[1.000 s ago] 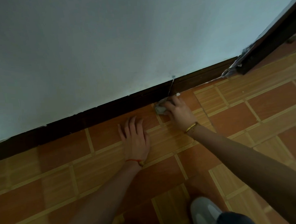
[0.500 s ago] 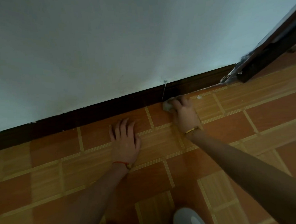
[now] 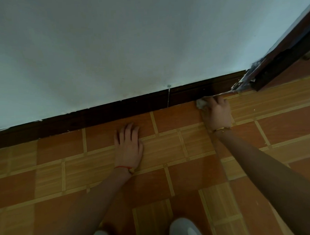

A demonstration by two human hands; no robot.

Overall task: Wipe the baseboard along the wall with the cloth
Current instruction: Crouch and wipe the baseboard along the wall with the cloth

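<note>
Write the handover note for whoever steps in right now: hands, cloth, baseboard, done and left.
Left hand: flat on the floor tiles, fingers straight, holding nothing.
Right hand: grips the cloth and presses it to the foot of the baseboard, right of the seam.
Done: cannot be judged from the picture; no visible difference along the board.
Left: probably the short stretch to the door frame; check the run to the left too.

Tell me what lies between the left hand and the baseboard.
Only bare floor tile: in the head view, the left hand rests flat just short of the dark baseboard, with nothing between.
</note>
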